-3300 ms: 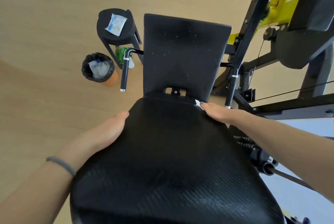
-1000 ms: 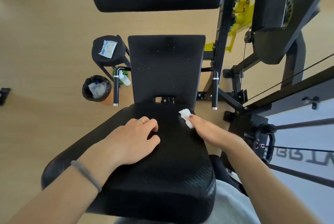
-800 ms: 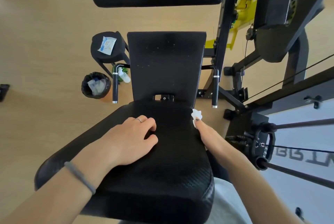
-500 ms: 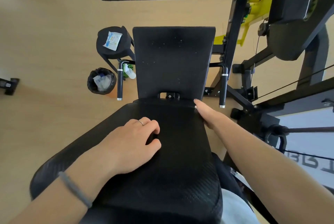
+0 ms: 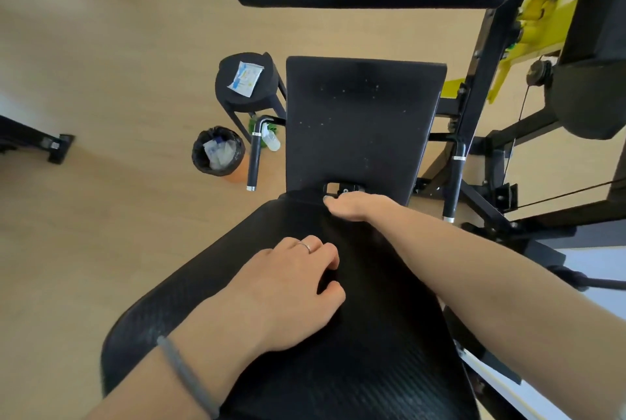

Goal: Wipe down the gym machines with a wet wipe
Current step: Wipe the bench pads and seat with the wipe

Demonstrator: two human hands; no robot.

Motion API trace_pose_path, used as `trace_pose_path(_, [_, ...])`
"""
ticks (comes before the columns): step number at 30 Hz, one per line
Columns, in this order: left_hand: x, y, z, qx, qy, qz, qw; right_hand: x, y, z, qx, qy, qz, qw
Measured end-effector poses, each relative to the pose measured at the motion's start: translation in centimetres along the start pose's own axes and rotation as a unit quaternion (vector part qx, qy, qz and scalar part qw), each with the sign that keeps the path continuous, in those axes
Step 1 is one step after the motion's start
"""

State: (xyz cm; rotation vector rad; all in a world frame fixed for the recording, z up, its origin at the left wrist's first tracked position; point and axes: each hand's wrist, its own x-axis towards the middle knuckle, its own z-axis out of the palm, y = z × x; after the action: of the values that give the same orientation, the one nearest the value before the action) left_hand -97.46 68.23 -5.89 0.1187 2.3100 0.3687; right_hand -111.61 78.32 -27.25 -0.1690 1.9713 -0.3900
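Wet wipe not visible, perhaps hidden under the right hand (image 5: 359,208); cannot tell. Right hand flat, palm down, at the far edge of the black seat pad (image 5: 305,335), fingers together and fairly straight, fingertips (image 5: 329,200) reaching the crease where seat pad meets the black backrest pad (image 5: 362,121), just beside a small metal bracket (image 5: 342,188). Cannot tell whether anything pinched beneath.

Left hand (image 5: 288,287) resting near the middle of the seat pad, fingers curled under loosely, thumb tip touching the pad, holding nothing visible. Thin ring (image 5: 306,246) on one finger, grey band (image 5: 186,375) around the wrist.

Two black handles either side of the backrest pad: left handle (image 5: 254,158), right handle (image 5: 454,182).

Left of the machine, on the pale wooden floor (image 5: 101,80): round black stool (image 5: 233,94) with a flat white-and-blue packet (image 5: 245,78) lying on top. Near it, a small bin (image 5: 237,174) lined with a black bag, holding crumpled white pieces (image 5: 218,152). A pale bottle (image 5: 271,140) lying under the stool, beside something green.
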Motion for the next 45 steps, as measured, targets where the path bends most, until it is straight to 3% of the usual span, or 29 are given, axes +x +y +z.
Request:
trace_pose_path(4, [-0.8, -2.6, -1.0, -0.057, -0.015, -0.041, 0.997, 0.8, -4.1, 0.7, -0.025, -0.017, -0.030, 0.999])
trace_pose_path(9, [-1.0, -11.0, -3.3, -0.088, -0.041, -0.148, 0.984, 0.6, -8.7, 2.2, -0.072, -0.018, -0.073, 0.995])
trace_pose_path(14, [1.7, -17.8, -2.9, -0.257, -0.087, -0.103, 0.957, -3.1, -12.8, 3.0, -0.079, -0.047, -0.089, 0.992])
trace_pose_path(17, [3.5, -21.0, -0.9, -0.294, -0.025, -0.088, 0.951, -7.7, -14.6, 3.4, -0.051, -0.047, -0.083, 0.994])
trace_pose_path(20, [4.7, -22.9, 0.1, -0.394, 0.015, -0.075, 0.916, -12.5, -16.5, 4.1, -0.026, -0.035, -0.083, 0.996])
trace_pose_path(25, [4.2, -22.2, -0.8, -0.483, -0.048, -0.003, 0.874, -17.1, -20.0, 4.9, -0.055, -0.032, -0.034, 0.997])
trace_pose_path(35, [2.6, -20.8, -2.1, -0.453, -0.054, 0.014, 0.890, -20.6, -23.1, 6.7, -0.139, -0.026, 0.006, 0.990])
trace_pose_path(38, [2.4, -20.4, -2.4, -0.426, -0.059, 0.033, 0.902, -21.8, -23.3, 6.5, -0.160, 0.017, -0.010, 0.987])
trace_pose_path(45, [4.4, -20.2, -3.6, -0.443, -0.057, 0.052, 0.893, -21.9, -22.3, 6.2, -0.134, 0.099, -0.015, 0.986])
